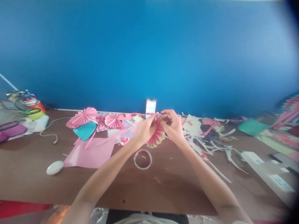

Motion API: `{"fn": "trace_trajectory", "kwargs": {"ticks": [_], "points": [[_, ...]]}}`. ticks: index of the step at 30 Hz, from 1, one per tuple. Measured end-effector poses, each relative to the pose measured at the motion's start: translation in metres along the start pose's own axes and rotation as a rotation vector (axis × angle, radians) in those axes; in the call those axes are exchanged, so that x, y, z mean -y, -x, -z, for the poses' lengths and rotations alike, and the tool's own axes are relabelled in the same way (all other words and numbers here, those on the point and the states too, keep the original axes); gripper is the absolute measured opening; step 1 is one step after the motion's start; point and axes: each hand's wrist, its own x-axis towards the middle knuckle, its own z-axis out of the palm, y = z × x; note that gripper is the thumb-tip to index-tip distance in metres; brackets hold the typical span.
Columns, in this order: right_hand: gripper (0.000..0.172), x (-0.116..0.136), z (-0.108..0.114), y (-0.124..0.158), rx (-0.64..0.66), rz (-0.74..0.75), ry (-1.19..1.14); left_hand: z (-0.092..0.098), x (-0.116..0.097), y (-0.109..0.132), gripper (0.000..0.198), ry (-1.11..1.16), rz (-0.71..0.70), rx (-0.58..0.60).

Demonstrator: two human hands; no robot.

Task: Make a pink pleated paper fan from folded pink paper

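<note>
A pleated paper fan [156,137], pink with a pale yellowish edge, hangs between my hands above the table. On its left side, my left hand [146,128] grips it with closed fingers. My right hand [172,124] is at the fan's upper right, thumb and fingers bent together in a pinch; whatever small thing is between those fingertips is too blurred to name. Below the fan, a roll of clear tape [135,161] lies flat on the table. Just behind my hands a phone [150,107] stands upright with its screen lit.
Pink paper fans [84,117], a teal paper piece [85,130] and a pink sheet [91,155] lie left, near a white mouse [54,167]. Paper strips [210,146] are heaped right, beside a socket panel [281,182]. A blue wall [149,56] rises behind the table [163,196].
</note>
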Motion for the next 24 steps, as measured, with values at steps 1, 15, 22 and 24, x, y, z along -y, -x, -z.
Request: {"fn": "trace_trajectory", "kwargs": {"ticks": [1,15,22,24], "points": [[0.030,0.000,0.000,0.000,0.001,0.004,0.001,0.000,0.000,0.000,0.052,0.016,0.005,0.004],[0.034,-0.009,0.007,-0.006,0.122,0.009,-0.056,0.009,-0.008,-0.002,0.052,0.175,0.067,0.105],[0.032,-0.005,0.009,-0.007,0.145,-0.008,-0.064,0.010,-0.007,-0.004,0.051,0.265,0.106,0.108],[0.032,-0.003,0.011,-0.007,0.157,-0.021,-0.064,0.012,-0.010,-0.004,0.051,0.305,0.121,0.126]]}}
